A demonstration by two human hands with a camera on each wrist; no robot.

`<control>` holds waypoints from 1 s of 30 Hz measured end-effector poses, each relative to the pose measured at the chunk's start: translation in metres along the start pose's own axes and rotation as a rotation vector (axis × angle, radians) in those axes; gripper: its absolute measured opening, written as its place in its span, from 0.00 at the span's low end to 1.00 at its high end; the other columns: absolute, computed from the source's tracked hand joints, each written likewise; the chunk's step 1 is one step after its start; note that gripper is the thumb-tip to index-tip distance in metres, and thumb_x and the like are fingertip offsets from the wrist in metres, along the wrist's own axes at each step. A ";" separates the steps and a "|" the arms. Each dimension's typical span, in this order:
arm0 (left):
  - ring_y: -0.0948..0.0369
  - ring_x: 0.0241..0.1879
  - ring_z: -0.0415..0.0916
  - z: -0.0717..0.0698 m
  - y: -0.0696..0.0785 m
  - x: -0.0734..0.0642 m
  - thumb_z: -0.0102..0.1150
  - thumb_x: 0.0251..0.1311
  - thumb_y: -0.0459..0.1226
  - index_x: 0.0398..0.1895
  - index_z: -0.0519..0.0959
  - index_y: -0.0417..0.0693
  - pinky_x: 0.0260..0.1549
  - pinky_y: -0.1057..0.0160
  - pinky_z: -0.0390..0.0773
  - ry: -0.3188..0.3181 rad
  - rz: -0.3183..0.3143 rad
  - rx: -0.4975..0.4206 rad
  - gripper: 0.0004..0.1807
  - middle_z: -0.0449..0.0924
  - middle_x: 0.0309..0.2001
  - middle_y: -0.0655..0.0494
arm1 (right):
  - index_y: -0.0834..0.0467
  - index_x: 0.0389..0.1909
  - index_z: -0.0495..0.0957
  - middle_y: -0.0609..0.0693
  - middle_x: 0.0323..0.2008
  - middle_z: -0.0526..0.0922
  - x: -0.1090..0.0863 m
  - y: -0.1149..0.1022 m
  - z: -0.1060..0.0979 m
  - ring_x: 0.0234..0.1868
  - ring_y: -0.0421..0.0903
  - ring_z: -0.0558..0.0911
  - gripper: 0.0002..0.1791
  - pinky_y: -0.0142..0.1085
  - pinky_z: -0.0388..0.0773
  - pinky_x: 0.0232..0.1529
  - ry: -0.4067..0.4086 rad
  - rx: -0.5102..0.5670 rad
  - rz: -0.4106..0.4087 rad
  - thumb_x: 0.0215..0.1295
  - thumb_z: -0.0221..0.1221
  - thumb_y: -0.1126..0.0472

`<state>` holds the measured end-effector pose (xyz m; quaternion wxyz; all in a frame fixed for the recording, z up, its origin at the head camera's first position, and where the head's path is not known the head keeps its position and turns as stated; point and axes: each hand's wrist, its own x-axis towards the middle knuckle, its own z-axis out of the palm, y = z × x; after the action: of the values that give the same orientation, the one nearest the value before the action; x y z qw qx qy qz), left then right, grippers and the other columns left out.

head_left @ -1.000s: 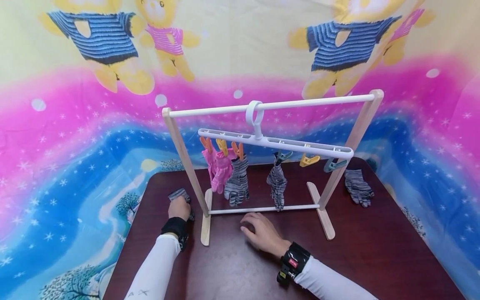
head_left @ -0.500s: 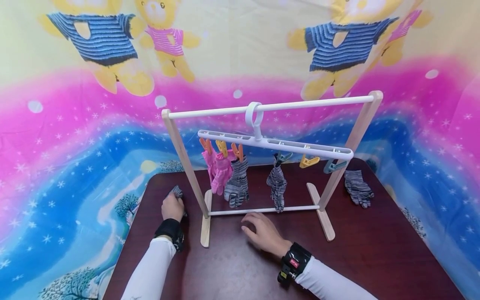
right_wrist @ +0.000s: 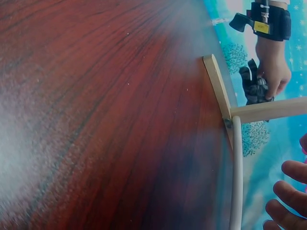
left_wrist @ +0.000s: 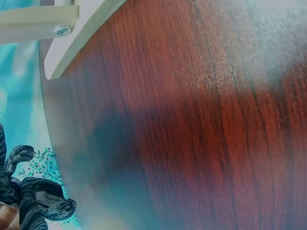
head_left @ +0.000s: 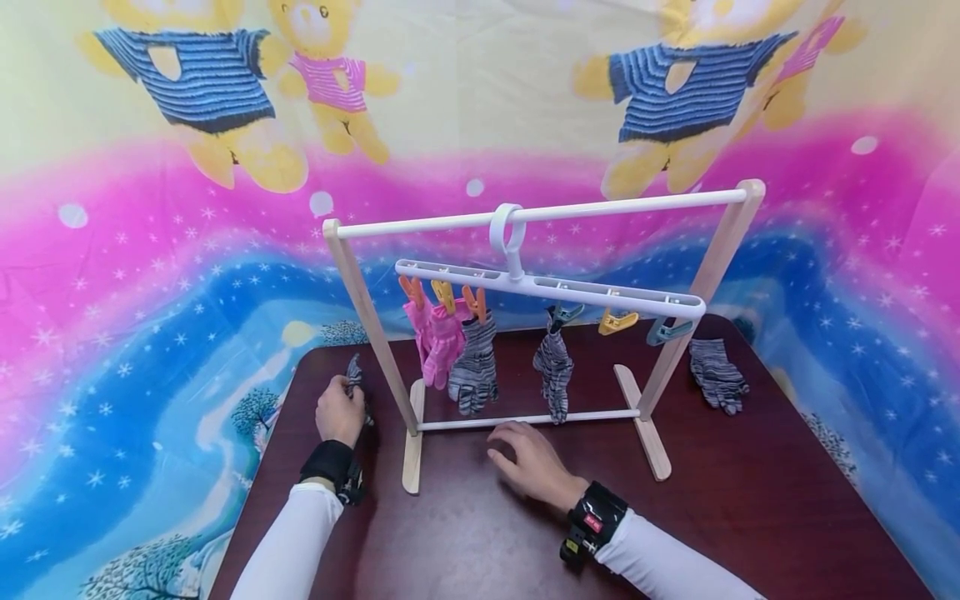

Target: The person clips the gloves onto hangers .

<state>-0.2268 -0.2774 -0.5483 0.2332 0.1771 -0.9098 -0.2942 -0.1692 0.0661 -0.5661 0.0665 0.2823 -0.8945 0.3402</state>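
Observation:
In the head view my left hand (head_left: 341, 414) grips a grey-and-black striped glove (head_left: 354, 373) at the table's left side, outside the rack's left post. The left wrist view catches the same glove's fingers (left_wrist: 36, 199) dangling at its lower left, with a bit of my fingertips. My right hand (head_left: 536, 468) holds nothing and lies near the rack's lower bar, fingers loosely bent. Two pink gloves (head_left: 442, 343), a striped glove (head_left: 474, 371) and another striped glove (head_left: 553, 375) hang from clips on the white hanger (head_left: 600, 292).
A wooden rack with a white top rod (head_left: 615, 206) carries the hanger. A yellow clip (head_left: 618, 322) and a teal clip (head_left: 669, 332) hang without gloves. Another striped glove (head_left: 717, 377) lies on the dark table (head_left: 757, 492) at the right. A printed cloth stands behind.
My left hand has shifted slightly left with the glove, which now shows upright fingers above the hand instead of lying flat. The right hand has hardly moved.

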 end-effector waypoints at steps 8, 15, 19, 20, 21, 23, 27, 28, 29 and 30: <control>0.38 0.37 0.82 -0.005 0.006 -0.003 0.56 0.66 0.38 0.49 0.79 0.42 0.37 0.37 0.76 0.050 0.023 0.010 0.13 0.86 0.42 0.38 | 0.55 0.47 0.85 0.47 0.50 0.85 0.001 -0.001 -0.005 0.54 0.46 0.82 0.11 0.44 0.78 0.56 -0.006 0.006 0.008 0.68 0.63 0.55; 0.40 0.38 0.83 -0.016 0.006 -0.007 0.57 0.67 0.40 0.51 0.80 0.44 0.38 0.39 0.75 0.080 0.030 -0.009 0.14 0.87 0.42 0.40 | 0.54 0.47 0.85 0.46 0.50 0.85 0.001 0.001 -0.008 0.54 0.45 0.81 0.11 0.43 0.78 0.56 -0.014 -0.007 0.002 0.68 0.63 0.55; 0.42 0.39 0.82 -0.021 0.004 -0.011 0.58 0.67 0.40 0.51 0.80 0.43 0.40 0.39 0.74 0.104 0.029 -0.043 0.14 0.86 0.42 0.40 | 0.55 0.47 0.85 0.46 0.50 0.84 -0.001 0.001 -0.011 0.55 0.44 0.81 0.11 0.43 0.78 0.56 -0.016 -0.016 -0.006 0.69 0.63 0.55; 0.42 0.39 0.82 -0.022 0.003 -0.012 0.58 0.67 0.40 0.51 0.80 0.43 0.40 0.39 0.74 0.110 0.031 -0.050 0.14 0.86 0.42 0.40 | 0.55 0.47 0.85 0.46 0.50 0.84 -0.002 0.001 -0.012 0.55 0.44 0.81 0.11 0.43 0.78 0.56 -0.014 -0.018 -0.008 0.69 0.63 0.55; 0.42 0.39 0.82 -0.023 0.002 -0.014 0.58 0.67 0.40 0.51 0.80 0.43 0.40 0.39 0.73 0.120 0.034 -0.059 0.14 0.86 0.42 0.40 | 0.55 0.47 0.85 0.46 0.50 0.85 -0.002 0.001 -0.013 0.55 0.45 0.81 0.11 0.44 0.78 0.56 -0.013 -0.020 -0.012 0.69 0.63 0.55; 0.42 0.39 0.82 -0.025 0.001 -0.016 0.58 0.67 0.40 0.51 0.79 0.42 0.40 0.39 0.73 0.136 0.035 -0.074 0.14 0.86 0.42 0.40 | 0.55 0.47 0.85 0.47 0.50 0.85 -0.004 0.002 -0.015 0.55 0.45 0.82 0.11 0.44 0.78 0.56 -0.010 -0.022 -0.018 0.69 0.63 0.56; 0.41 0.38 0.82 -0.029 -0.001 -0.021 0.59 0.66 0.40 0.50 0.80 0.43 0.39 0.39 0.73 0.177 0.049 -0.091 0.13 0.86 0.40 0.40 | 0.56 0.47 0.85 0.47 0.50 0.85 -0.006 0.004 -0.019 0.55 0.45 0.82 0.11 0.45 0.78 0.56 -0.019 -0.016 -0.014 0.69 0.62 0.55; 0.42 0.38 0.82 -0.029 -0.001 -0.022 0.60 0.66 0.40 0.49 0.80 0.43 0.40 0.39 0.73 0.186 0.053 -0.098 0.13 0.86 0.40 0.40 | 0.56 0.48 0.85 0.47 0.50 0.85 -0.006 0.004 -0.020 0.56 0.45 0.82 0.12 0.45 0.79 0.56 -0.021 -0.015 -0.009 0.69 0.62 0.55; 0.42 0.37 0.82 -0.031 -0.001 -0.023 0.60 0.66 0.40 0.49 0.80 0.43 0.39 0.39 0.73 0.195 0.061 -0.105 0.13 0.86 0.40 0.40 | 0.55 0.48 0.85 0.47 0.51 0.85 -0.007 0.005 -0.020 0.56 0.45 0.82 0.12 0.45 0.79 0.56 -0.025 -0.017 -0.005 0.70 0.62 0.54; 0.42 0.37 0.82 -0.032 0.000 -0.024 0.60 0.65 0.40 0.48 0.80 0.44 0.39 0.39 0.73 0.204 0.070 -0.116 0.13 0.86 0.39 0.40 | 0.55 0.48 0.85 0.47 0.51 0.85 -0.007 0.005 -0.021 0.56 0.45 0.82 0.12 0.45 0.79 0.56 -0.028 -0.015 -0.002 0.70 0.62 0.54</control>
<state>-0.1899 -0.2814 -0.5332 0.3445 0.1603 -0.8685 -0.3184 -0.1677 0.0859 -0.5554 0.0562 0.2874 -0.8977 0.3293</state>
